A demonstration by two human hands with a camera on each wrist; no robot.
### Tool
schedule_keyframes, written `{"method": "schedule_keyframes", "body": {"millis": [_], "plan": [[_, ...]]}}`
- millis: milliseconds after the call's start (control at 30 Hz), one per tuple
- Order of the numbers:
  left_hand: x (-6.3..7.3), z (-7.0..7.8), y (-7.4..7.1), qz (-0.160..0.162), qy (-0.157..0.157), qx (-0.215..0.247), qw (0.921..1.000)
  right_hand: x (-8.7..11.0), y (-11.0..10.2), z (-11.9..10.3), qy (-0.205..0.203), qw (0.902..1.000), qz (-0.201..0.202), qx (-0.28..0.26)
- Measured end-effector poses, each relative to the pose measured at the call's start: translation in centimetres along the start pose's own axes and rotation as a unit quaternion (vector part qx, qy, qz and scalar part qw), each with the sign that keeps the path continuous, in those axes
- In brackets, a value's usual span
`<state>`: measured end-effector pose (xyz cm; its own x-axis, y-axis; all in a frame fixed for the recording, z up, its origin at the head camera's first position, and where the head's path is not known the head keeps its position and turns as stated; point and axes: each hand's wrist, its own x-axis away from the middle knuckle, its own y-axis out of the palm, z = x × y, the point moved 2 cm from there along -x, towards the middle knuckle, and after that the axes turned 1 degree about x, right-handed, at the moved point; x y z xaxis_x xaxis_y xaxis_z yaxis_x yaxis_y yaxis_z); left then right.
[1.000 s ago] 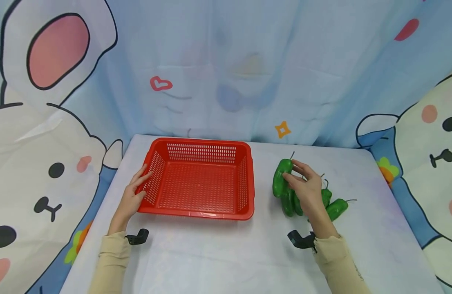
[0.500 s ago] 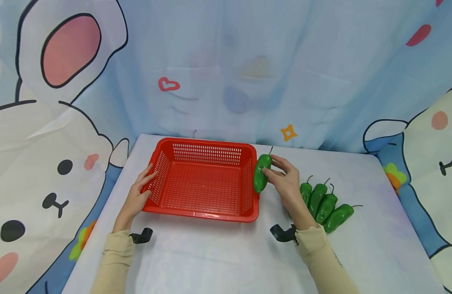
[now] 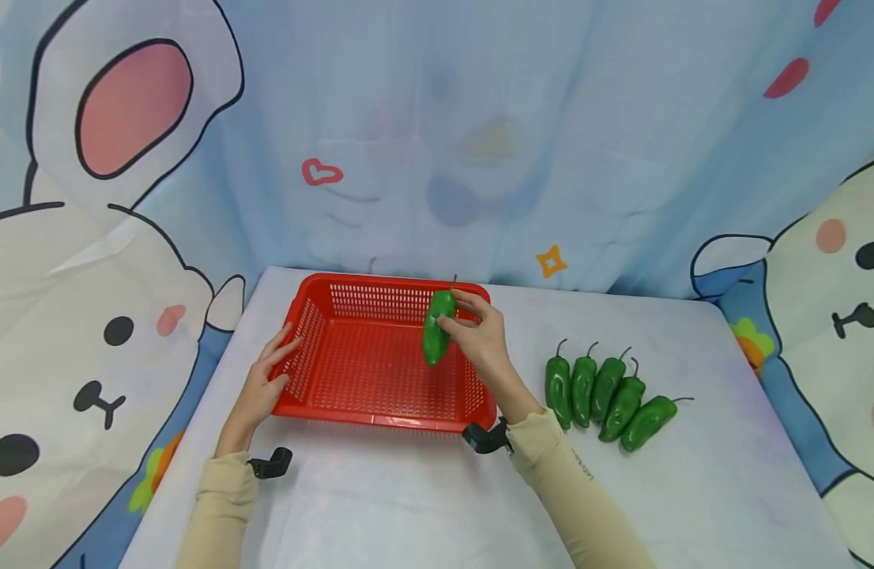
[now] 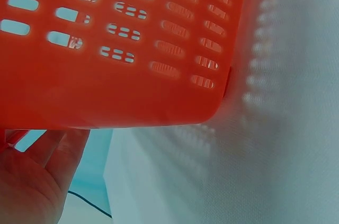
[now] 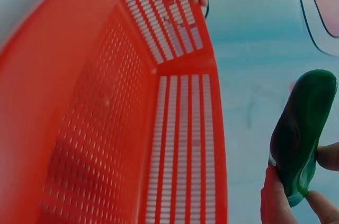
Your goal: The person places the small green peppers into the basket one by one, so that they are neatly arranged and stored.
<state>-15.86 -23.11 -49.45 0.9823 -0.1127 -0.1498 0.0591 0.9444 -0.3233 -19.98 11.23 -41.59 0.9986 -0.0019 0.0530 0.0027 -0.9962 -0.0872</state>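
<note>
Grasping green pepper (image 3: 435, 340) in fingers of right hand (image 3: 484, 335), above right part of red basket (image 3: 380, 421). Touching basket's left side with left hand (image 3: 258, 389); gripping or resting, cannot tell. Pinched near one end, might slip if held loosely.

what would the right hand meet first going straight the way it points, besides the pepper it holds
Likely the far rim of the red basket, though depth is unclear; the right hand may pass above it and meet the blue backdrop instead.
</note>
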Motion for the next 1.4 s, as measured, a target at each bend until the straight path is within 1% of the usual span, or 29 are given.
{"method": "schedule_keyframes", "body": {"millis": [67, 167, 300, 367, 467, 533, 700, 867, 1033, 1200, 1300, 1400], "plan": [[0.0, -0.1, 0.0, -0.003, -0.003, -0.004, 1.0000, -0.1, 0.9, -0.2, 0.001, 0.9999, -0.005, -0.009], [0.0, -0.2, 0.0, -0.007, -0.017, -0.007, 0.9998, -0.2, 2.3, -0.2, 0.006, 0.9999, -0.007, -0.012], [0.2, 0.0, 0.1, -0.008, -0.018, -0.005, 0.9998, -0.3, 4.0, -0.1, 0.012, 0.9999, -0.005, -0.005], [0.3, 0.0, 0.1, -0.006, -0.009, -0.006, 0.9999, -0.5, 5.0, -0.1, 0.016, 0.9998, -0.007, -0.008], [0.3, 0.0, 0.2, -0.005, -0.012, -0.015, 0.9998, -0.7, 6.4, -0.1, 0.028, 0.9994, -0.013, -0.014], [0.4, -0.1, 0.2, -0.006, -0.014, -0.012, 0.9998, -0.9, 7.4, -0.1, 0.034, 0.9992, -0.013, -0.018], [0.5, 0.1, -0.1, 0.004, 0.002, -0.012, 0.9999, -0.9, 10.6, 0.3, 0.050, 0.9976, -0.015, -0.045], [0.5, 0.0, 0.0, 0.007, 0.025, -0.017, 0.9995, -0.7, 13.9, 1.3, 0.079, 0.9943, -0.032, -0.065], [0.2, 0.0, 0.3, 0.010, 0.043, -0.010, 0.9990, -0.9, 15.8, 2.5, 0.092, 0.9941, -0.037, -0.043], [0.5, -0.6, 0.8, 0.005, 0.032, 0.004, 0.9995, -1.0, 16.7, 3.9, 0.100, 0.9945, -0.029, -0.001], [0.7, -0.8, 0.6, 0.011, 0.031, 0.010, 0.9994, -1.0, 17.5, 4.6, 0.105, 0.9939, -0.034, 0.007], [0.6, -0.9, 0.1, 0.011, 0.032, 0.004, 0.9994, -1.1, 18.5, 4.9, 0.109, 0.9933, -0.034, 0.012]]}}
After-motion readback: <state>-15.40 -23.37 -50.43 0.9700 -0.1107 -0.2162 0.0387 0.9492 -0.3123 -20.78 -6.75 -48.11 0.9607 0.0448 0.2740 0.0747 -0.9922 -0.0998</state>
